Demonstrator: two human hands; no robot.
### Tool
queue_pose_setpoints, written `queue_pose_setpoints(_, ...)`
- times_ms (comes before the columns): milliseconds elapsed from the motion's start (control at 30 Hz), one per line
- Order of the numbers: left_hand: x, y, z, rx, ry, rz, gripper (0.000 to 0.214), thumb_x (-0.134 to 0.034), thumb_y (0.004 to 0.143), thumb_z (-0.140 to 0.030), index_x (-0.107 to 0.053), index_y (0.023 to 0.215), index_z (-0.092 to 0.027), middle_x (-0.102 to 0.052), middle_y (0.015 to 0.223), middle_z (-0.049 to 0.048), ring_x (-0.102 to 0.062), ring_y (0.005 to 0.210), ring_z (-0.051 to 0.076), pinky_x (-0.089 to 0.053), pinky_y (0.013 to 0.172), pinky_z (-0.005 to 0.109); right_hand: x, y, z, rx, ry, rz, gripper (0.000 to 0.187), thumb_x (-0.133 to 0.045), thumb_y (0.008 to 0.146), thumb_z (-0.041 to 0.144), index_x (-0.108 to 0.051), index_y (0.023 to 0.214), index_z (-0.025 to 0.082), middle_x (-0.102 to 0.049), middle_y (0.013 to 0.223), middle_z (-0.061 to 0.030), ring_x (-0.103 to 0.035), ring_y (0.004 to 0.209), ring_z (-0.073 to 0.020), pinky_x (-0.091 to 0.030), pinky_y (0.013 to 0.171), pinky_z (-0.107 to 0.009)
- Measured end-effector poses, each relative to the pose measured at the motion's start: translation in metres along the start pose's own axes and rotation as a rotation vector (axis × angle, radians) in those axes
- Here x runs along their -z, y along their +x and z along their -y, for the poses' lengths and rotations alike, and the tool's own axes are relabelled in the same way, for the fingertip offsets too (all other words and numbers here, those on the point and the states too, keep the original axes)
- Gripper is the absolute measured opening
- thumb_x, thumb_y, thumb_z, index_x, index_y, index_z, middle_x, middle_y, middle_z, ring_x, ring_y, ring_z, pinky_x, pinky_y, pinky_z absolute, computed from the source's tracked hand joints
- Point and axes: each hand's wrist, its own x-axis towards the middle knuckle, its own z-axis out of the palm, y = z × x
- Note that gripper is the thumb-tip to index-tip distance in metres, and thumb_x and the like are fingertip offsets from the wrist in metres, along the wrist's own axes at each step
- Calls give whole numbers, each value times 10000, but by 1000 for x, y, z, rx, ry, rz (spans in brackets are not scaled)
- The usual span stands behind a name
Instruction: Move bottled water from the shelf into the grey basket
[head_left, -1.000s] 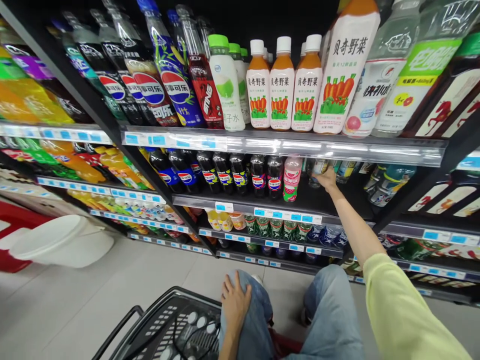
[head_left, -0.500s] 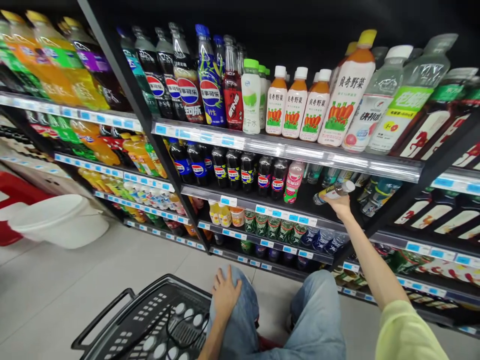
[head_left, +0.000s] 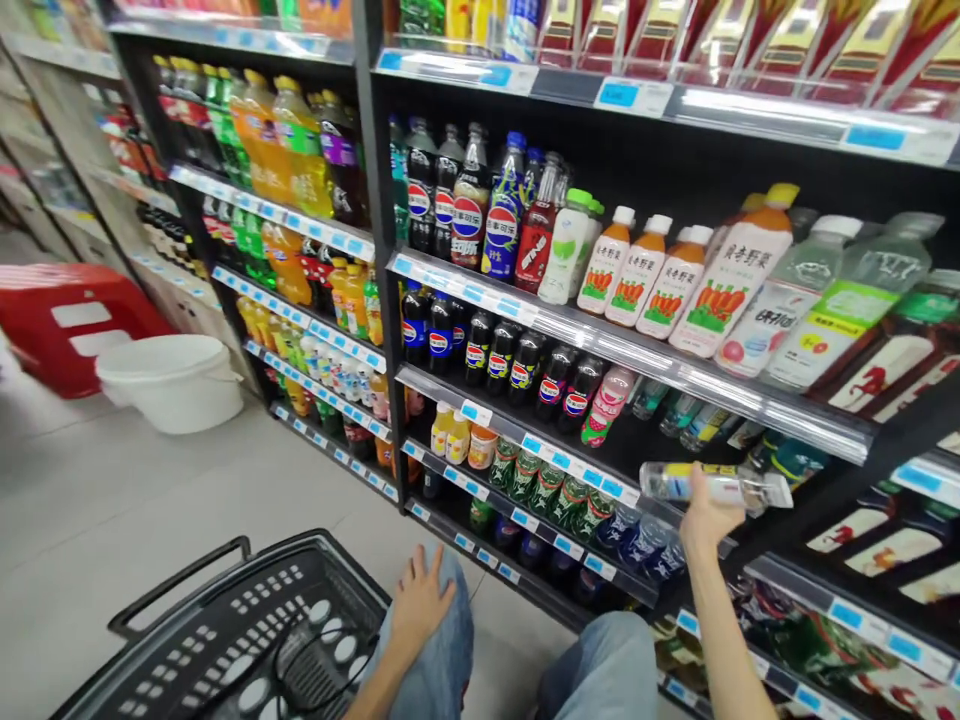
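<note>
My right hand (head_left: 709, 520) is closed around a clear drink bottle (head_left: 675, 482) with a white cap and a yellow-and-white label. The bottle lies nearly level, in front of the shelf edge (head_left: 615, 487). Behind it on that shelf, several bottles lie tipped over, and a pink bottle (head_left: 606, 405) leans to the right beside a row of dark cola bottles (head_left: 523, 360). My left hand (head_left: 421, 598) rests on my left knee with its fingers spread and nothing in it.
A black shopping basket (head_left: 319, 548) holding several white-capped bottles and a dark cable stands at my left. Farther off on the floor are a white bucket (head_left: 184, 385) and a red container (head_left: 45, 330). On the upper shelf, carrot-juice bottles (head_left: 645, 285) stand in a row.
My right hand has drawn the bottle out from the shelf toward me and turned it level. My left hand stays on the knee. The view has swung left and up.
</note>
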Motion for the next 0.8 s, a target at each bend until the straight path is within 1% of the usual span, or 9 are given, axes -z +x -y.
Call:
queue_pose_setpoints(100, 4, -2, -1, 0, -53, 23, 679, -493, 1037, -335, -449, 1695, -177, -344, 1764, 245, -410, 1575, 422, -402, 1215, 541, 19, -35, 21, -147, 229, 272, 535, -907, 715, 488, -602, 1110, 294, -716, 876, 15, -744, 640, -253, -695, 675, -510)
queue_pose_setpoints(167, 7, -7, -3, 6, -98, 25, 677, -519, 1028, -319, -461, 1688, -180, -347, 1763, 240, -405, 1580, 425, -388, 1231, 534, 33, -65, 26, -219, 254, 395, 552, -923, 723, 434, -609, 1159, 306, -714, 887, 25, -730, 618, -225, -660, 609, -427)
queue_pose_setpoints(267, 12, -19, -12, 39, -176, -17, 652, -568, 989, -272, -538, 1634, -180, -374, 1751, 222, -392, 1583, 432, -355, 1259, 565, 55, -121, 18, -359, 229, 480, 523, -904, 766, 469, -615, 1176, 321, -720, 895, 28, -717, 619, -209, -606, 567, -371)
queue_pose_setpoints(333, 19, -30, -21, 34, -282, -23, 563, -570, 965, -248, -650, 1516, -168, -449, 1708, 202, -405, 1571, 418, -326, 1280, 586, 68, -164, 5, -537, 224, 528, 540, -893, 781, 528, -607, 1199, 340, -719, 878, 43, -708, 612, -205, -586, 561, -362)
queue_pose_setpoints(400, 29, -43, -32, -31, -498, 28, 458, -529, 976, -260, -730, 1375, -159, -600, 1574, 184, -508, 1487, 364, -354, 1277, 541, 82, -208, -7, -751, 199, 567, 550, -879, 782, 616, -608, 1165, 330, -716, 850, 45, -700, 587, -209, -567, 533, -358)
queue_pose_setpoints(500, 52, -65, -52, -161, -975, 192, 439, -476, 1025, -380, -753, 1297, -176, -754, 1338, 144, -667, 1273, 296, -482, 1170, 444, 100, -264, -16, -973, 163, 647, 662, -911, 720, 694, -618, 1162, 296, -722, 806, 34, -718, 579, -241, -577, 521, -378)
queue_pose_setpoints(600, 75, -83, -74, -259, -1356, 429, 519, -530, 1009, -528, -719, 1365, -200, -776, 1313, 118, -697, 1231, 280, -541, 1067, 401, 117, -306, -14, -1130, 144, 702, 667, -950, 674, 687, -632, 1096, 280, -711, 749, 35, -745, 608, -266, -584, 508, -375)
queue_pose_setpoints(733, 91, -97, -98, -301, -1509, 791, 680, -729, 890, -596, -634, 1443, -211, -805, 1149, 90, -735, 1079, 248, -554, 908, 349, 132, -343, -11, -1284, 119, 681, 638, -956, 629, 699, -616, 1018, 324, -656, 645, 79, -742, 602, -278, -584, 492, -382)
queue_pose_setpoints(800, 90, -101, -103, -296, -1579, 896, 700, -808, 837, -596, -614, 1389, -211, -808, 1038, 63, -745, 976, 220, -543, 851, 327, 136, -350, -11, -1343, 120, 676, 661, -955, 575, 733, -604, 974, 341, -623, 606, 96, -726, 566, -284, -589, 487, -405)
